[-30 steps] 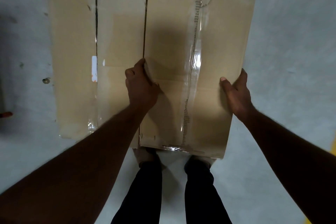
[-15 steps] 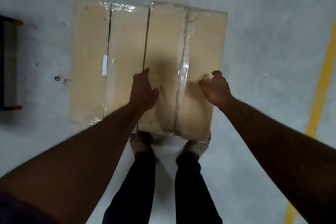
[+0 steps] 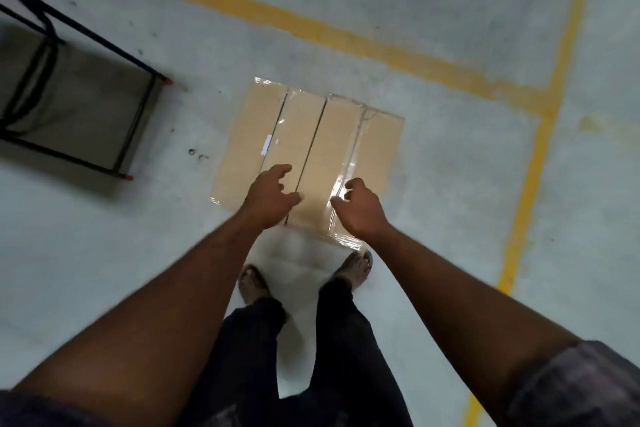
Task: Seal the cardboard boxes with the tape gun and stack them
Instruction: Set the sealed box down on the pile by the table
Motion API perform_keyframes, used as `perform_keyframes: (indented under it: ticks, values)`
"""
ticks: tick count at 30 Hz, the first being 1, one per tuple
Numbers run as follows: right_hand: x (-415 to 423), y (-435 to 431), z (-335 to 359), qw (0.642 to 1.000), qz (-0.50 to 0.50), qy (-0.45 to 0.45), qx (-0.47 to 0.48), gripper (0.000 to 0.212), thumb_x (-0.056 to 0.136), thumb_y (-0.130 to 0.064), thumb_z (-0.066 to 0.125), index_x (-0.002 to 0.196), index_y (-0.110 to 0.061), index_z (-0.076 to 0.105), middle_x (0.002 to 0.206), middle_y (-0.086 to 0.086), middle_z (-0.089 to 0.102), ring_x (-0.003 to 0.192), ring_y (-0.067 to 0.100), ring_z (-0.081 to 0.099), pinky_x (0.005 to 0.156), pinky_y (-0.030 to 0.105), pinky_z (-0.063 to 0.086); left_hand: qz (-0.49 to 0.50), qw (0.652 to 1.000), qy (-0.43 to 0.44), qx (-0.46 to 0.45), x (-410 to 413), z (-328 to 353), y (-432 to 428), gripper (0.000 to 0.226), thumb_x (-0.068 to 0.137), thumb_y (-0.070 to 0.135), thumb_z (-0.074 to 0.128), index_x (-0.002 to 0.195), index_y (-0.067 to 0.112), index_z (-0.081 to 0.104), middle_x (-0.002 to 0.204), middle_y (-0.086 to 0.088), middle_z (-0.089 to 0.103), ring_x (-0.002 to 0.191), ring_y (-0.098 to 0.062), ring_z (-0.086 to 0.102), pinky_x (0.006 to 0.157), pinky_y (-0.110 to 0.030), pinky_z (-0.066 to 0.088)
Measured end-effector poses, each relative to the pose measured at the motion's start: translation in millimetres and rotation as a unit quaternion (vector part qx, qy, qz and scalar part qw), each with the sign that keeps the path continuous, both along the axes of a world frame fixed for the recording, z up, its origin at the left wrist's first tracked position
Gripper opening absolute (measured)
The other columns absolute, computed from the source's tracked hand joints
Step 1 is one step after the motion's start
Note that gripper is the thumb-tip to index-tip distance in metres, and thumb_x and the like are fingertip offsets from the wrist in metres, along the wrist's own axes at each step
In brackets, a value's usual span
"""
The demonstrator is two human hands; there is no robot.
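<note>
Right sleeve: short, dark grey, mottled
Left sleeve: dark, barely in view
Trousers: long, black
Sandals: 2, open, toes showing
Left hand, right hand: bare

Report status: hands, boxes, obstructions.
Left hand, right hand open, holding nothing. Two brown cardboard boxes side by side on grey floor. Black metal frame off left, clear.

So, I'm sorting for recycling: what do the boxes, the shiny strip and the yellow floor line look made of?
The boxes look like plain brown cardboard, matte, with flat tan faces and flap seams. The strip seems to be clear glossy plastic tape: it glints and cardboard shows through. The yellow line looks like paint on the floor, worn and patchy.
</note>
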State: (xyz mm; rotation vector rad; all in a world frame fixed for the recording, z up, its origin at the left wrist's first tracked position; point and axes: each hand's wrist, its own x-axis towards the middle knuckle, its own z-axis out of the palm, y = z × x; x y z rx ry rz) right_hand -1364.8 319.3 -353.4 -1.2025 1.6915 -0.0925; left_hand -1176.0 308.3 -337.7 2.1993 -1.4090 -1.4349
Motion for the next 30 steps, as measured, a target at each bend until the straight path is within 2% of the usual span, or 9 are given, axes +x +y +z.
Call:
perform_keyframes:
  ticks: [3,7,10,13,16,19,21,25,30]
  values:
    - [32.1,28.1,49.4,0.999,0.038,0.004,-0.022,0.051,0.098,-0.027,0.061,0.139,0.000,0.046,0.130,0.019,0.061,0.122,0.035,0.056,0.092,0.034,0.042,0.019,1.000,0.009,-0.015,27.8,57.7,33.3,0.065,0.089,0.018,0.075,0.147,0.017,0.046,0.148,-0.008,0.049,0.125,-0.023,0.055,0.097,-0.031,0.046]
    - [86.0,68.4,94.8,0.991,0.125,0.009,-0.050,0.048,0.099,-0.026,0.059,0.135,0.003,0.047,0.127,0.022,0.058,0.119,0.035,0.054,0.089,0.035,0.041,0.014,0.999,-0.007,-0.031,80.5,101.9,88.2,0.062,0.090,0.020,0.073,0.146,0.016,0.047,0.146,-0.010,0.049,0.120,-0.024,0.058,0.089,-0.024,0.040]
    - [135.8,91.5,116.7,0.987,0.144,0.021,-0.071,0.050,0.099,-0.027,0.058,0.138,0.001,0.046,0.131,0.020,0.056,0.123,0.034,0.051,0.094,0.035,0.040,0.004,0.999,-0.010,-0.032,129.8,120.4,131.2,0.062,0.088,0.021,0.073,0.144,0.016,0.049,0.144,-0.011,0.050,0.114,-0.023,0.059,0.094,-0.025,0.042]
    - [196.3,118.9,130.1,0.986,0.139,0.024,-0.086,0.053,0.098,-0.029,0.060,0.141,-0.001,0.045,0.130,0.019,0.057,0.122,0.033,0.054,0.094,0.034,0.042,0.018,0.999,0.006,-0.042,183.6,139.9,175.1,0.060,0.089,0.021,0.072,0.144,0.014,0.049,0.142,-0.013,0.050,0.117,-0.026,0.058,0.103,-0.031,0.045]
    - [257.3,145.6,138.3,0.986,0.134,0.019,-0.094,0.054,0.098,-0.030,0.060,0.142,-0.003,0.045,0.135,0.018,0.056,0.125,0.031,0.054,0.095,0.032,0.041,0.021,0.997,0.017,-0.066,239.4,155.9,219.7,0.059,0.092,0.023,0.070,0.145,0.016,0.046,0.144,-0.010,0.046,0.120,-0.023,0.056,0.103,-0.030,0.044]
    - [323.0,172.3,152.9,0.990,0.100,-0.009,-0.099,0.050,0.098,-0.029,0.062,0.140,-0.005,0.048,0.130,0.014,0.061,0.120,0.029,0.058,0.087,0.027,0.039,0.069,0.994,0.014,-0.082,301.0,168.8,258.0,0.058,0.094,0.025,0.069,0.146,0.017,0.045,0.144,-0.009,0.046,0.120,-0.020,0.055,0.098,-0.026,0.043]
    - [372.9,191.4,162.9,0.991,0.097,-0.033,-0.087,0.048,0.097,-0.029,0.062,0.138,-0.007,0.050,0.126,0.012,0.063,0.117,0.029,0.060,0.089,0.030,0.044,0.130,0.987,0.011,-0.090,343.4,177.1,282.3,0.057,0.094,0.025,0.068,0.146,0.017,0.046,0.145,-0.009,0.047,0.121,-0.021,0.056,0.095,-0.024,0.041]
    - [459.4,219.7,174.9,0.984,0.140,-0.073,-0.082,0.048,0.097,-0.034,0.063,0.137,-0.011,0.049,0.129,0.011,0.063,0.117,0.027,0.061,0.096,0.035,0.048,0.211,0.973,0.023,-0.087,409.3,183.0,312.8,0.058,0.094,0.027,0.068,0.147,0.018,0.046,0.149,-0.007,0.047,0.124,-0.021,0.056,0.095,-0.026,0.042]
    - [549.6,224.7,184.5,0.973,0.199,-0.086,-0.083,0.047,0.099,-0.030,0.061,0.139,-0.009,0.050,0.130,0.012,0.063,0.118,0.027,0.060,0.091,0.030,0.044,0.288,0.951,0.051,-0.098,479.0,188.6,325.3,0.056,0.095,0.028,0.067,0.146,0.019,0.046,0.149,-0.005,0.048,0.126,-0.020,0.055,0.094,-0.027,0.041]
